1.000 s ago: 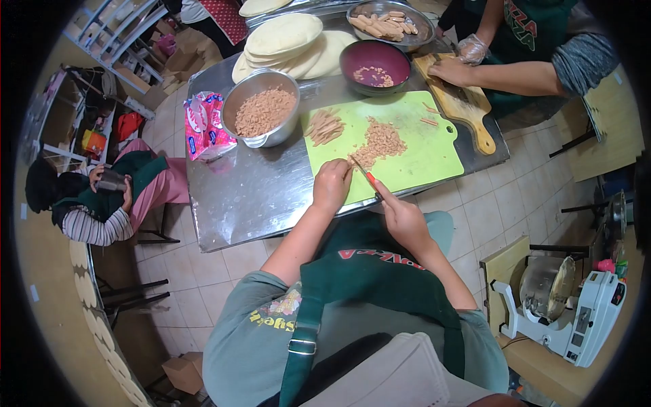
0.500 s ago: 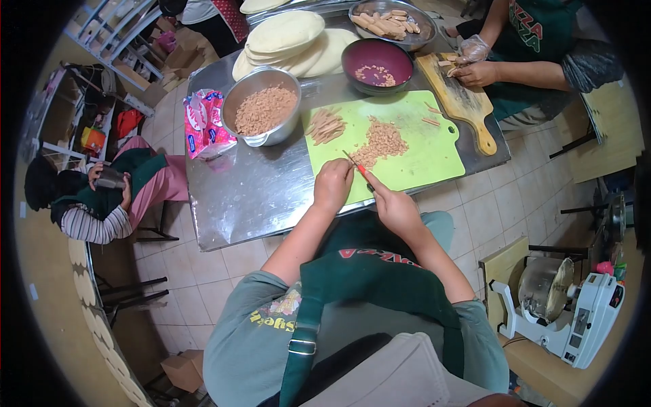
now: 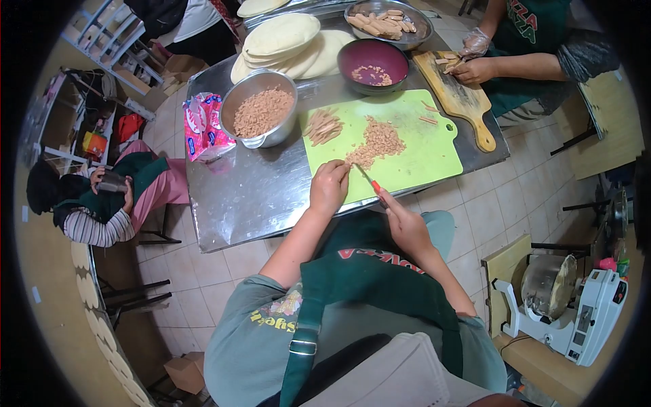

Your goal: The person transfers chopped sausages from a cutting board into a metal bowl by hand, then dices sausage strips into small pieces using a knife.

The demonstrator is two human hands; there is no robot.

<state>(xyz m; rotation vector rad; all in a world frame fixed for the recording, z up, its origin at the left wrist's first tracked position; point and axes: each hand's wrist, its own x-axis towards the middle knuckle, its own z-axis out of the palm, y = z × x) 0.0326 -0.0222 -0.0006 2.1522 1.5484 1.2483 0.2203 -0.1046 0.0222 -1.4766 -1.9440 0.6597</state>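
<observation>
My right hand (image 3: 405, 220) is wrapped round the red handle of a small knife (image 3: 367, 178), its blade pointing to the upper left. The tip lies near a pile of diced sausage (image 3: 380, 141) on the green cutting board (image 3: 424, 157). My left hand (image 3: 330, 186) is closed over the board's front left edge, fingertips by the blade; what they pinch is hidden. Sausage strips (image 3: 323, 127) lie on the board's left part. To its left stands a metal pot (image 3: 289, 121) full of chopped sausage.
Behind the board are a purple bowl (image 3: 397, 64), a bowl of whole sausages (image 3: 426, 34) and stacked flat dough rounds (image 3: 281, 35). At right, a co-worker's hands (image 3: 475, 68) work over a wooden board (image 3: 468, 102). Pink packets (image 3: 205, 129) lie left of the pot.
My right hand has drawn the knife slightly down and to the right, away from my left fingers. My left hand has hardly moved. The whole view has shifted a little.
</observation>
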